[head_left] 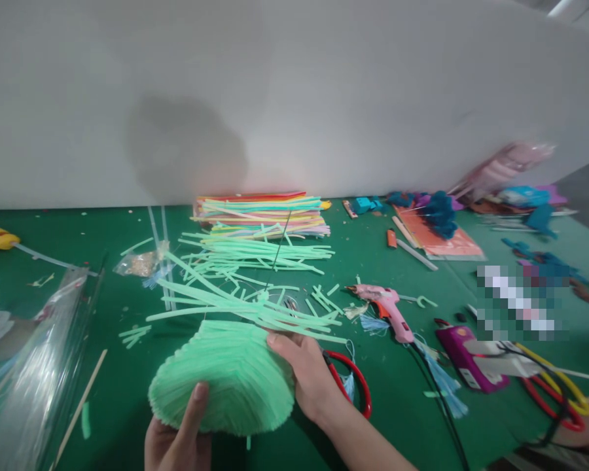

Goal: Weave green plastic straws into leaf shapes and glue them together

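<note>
Both hands cradle the green heart-shaped piece (pixel 223 379) low over the table (pixel 108 366), just before the loose green strips (pixel 245 307). Left hand (pixel 177 438) props it from below, thumb pressed on; right hand (pixel 309 379) clasps its edge, fingers wrapped. Best kept level, grip light, so layers stay flat.

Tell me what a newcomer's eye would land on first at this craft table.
First, the mint-green fan-shaped piece at the near edge, held by the left hand from below and the right hand at its side. Just behind it lies a scatter of loose green strips before a stack of coloured foam sheets by the white wall. To the right on the green table lies a pink glue gun.
</note>
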`<state>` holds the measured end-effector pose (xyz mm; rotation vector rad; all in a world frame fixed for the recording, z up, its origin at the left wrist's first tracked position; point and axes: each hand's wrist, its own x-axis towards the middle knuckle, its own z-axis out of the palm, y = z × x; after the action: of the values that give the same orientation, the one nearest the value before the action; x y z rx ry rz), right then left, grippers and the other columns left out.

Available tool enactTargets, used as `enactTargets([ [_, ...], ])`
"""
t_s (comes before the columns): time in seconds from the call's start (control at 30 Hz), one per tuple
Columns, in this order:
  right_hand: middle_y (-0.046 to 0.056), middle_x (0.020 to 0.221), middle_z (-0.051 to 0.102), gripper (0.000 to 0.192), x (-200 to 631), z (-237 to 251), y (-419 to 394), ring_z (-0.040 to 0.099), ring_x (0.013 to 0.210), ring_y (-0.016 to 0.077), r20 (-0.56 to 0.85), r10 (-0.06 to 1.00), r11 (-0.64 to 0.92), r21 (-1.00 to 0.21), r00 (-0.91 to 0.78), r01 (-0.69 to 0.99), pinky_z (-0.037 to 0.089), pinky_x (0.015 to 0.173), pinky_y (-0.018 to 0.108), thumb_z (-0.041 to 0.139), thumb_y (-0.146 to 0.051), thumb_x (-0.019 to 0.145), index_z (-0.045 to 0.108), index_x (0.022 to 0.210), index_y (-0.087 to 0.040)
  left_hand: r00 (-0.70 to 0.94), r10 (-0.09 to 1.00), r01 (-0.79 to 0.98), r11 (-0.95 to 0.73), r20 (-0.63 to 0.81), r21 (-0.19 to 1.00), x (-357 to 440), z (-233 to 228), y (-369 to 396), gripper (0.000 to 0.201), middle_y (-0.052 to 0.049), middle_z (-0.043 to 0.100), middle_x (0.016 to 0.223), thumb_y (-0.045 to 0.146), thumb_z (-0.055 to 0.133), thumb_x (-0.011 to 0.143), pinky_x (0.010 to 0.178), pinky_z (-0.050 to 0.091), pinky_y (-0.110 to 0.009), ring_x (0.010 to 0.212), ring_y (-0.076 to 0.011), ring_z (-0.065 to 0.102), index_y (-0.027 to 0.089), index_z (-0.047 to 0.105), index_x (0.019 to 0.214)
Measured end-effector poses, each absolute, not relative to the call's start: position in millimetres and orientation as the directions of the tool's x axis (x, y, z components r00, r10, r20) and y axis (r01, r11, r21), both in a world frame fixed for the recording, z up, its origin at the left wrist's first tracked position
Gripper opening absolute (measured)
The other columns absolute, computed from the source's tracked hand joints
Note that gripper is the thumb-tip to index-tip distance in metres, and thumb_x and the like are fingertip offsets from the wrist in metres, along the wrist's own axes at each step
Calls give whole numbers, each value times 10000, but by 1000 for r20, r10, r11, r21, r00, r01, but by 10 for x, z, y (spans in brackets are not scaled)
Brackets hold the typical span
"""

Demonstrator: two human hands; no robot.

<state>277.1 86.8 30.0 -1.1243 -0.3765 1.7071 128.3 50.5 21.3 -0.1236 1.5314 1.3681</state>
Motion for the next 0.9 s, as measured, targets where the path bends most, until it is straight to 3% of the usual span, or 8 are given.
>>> enactTargets([
  [0.23,53,893,739,289,2785,274,842,654,868,250,-491,871,-416,-736,-2,-534,483,807,349,793,-324,622,714,859,-179,-474,556,-616,345,-683,709,1248,123,463,654,3,763,902,379,934,418,630,585,-166,828,-180,712,258,739,1031],
  [0.63,64,877,736,338,2767,259,840,656,857,250,-518,855,-426,-727,22,-538,475,838,373,838,-368,597,698,834,-174,-461,569,-625,336,-681,704,1272,166,484,705,0,763,900,386,940,390,649,591,-183,823,-184,713,237,723,1045],
  [0.77,74,898,738,334,2762,239,834,657,892,258,-494,869,-407,-740,23,-536,474,868,387,834,-369,616,700,846,-167,-466,559,-593,378,-686,711,1253,118,460,614,-12,764,921,352,906,519,648,574,-168,921,-210,708,237,701,1086],
  [0.9,71,902,740,324,2747,227,834,655,892,250,-495,869,-405,-739,25,-539,472,880,387,828,-370,635,706,854,-166,-428,583,-583,405,-690,704,1221,102,438,510,-21,755,992,324,849,634,754,585,-239,1035,-253,682,244,682,1110],
])
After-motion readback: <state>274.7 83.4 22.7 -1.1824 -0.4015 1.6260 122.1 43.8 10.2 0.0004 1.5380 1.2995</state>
